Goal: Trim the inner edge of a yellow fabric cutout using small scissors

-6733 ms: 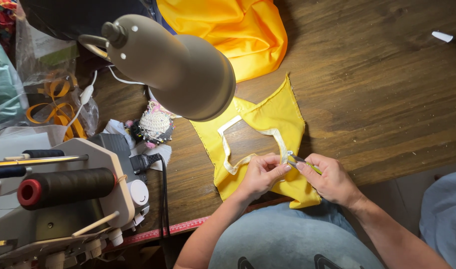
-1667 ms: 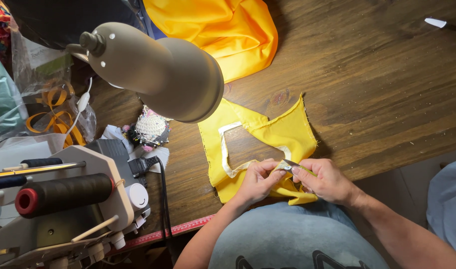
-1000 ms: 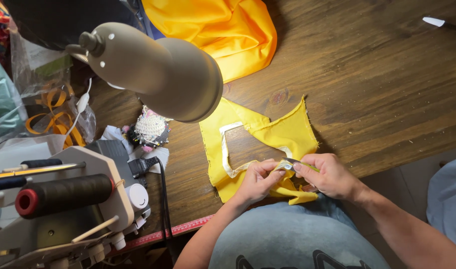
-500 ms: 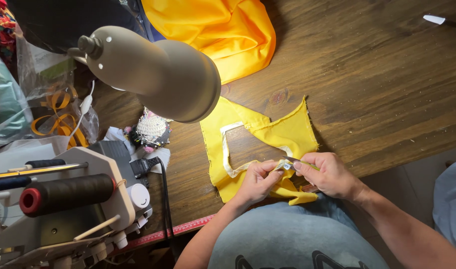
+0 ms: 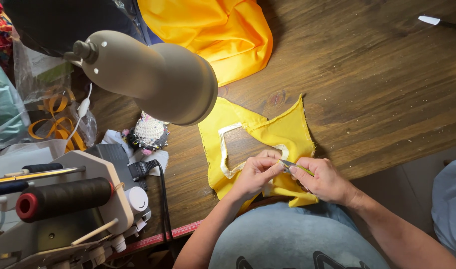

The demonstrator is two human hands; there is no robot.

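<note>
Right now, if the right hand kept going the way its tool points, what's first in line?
The right hand points its thin tool leftward; it would likely first meet the left hand fingers pinching the yellow cloth. Depth unclear.

Yellow fabric piece (image 5: pixel 282 134) with white-edged square opening, flat at wooden table's near edge, small green-handled tool (image 5: pixel 296 168) on it

The worktop (image 5: pixel 387 89) is dark, grainy wood with a dull finish. The yellow piece (image 5: pixel 282 134) is matt woven cloth with frayed edges and a smooth, pale facing. The orange fabric (image 5: pixel 213 30) looks slightly glossy. The lamp shade (image 5: pixel 158 74) is smooth and matt.
</note>
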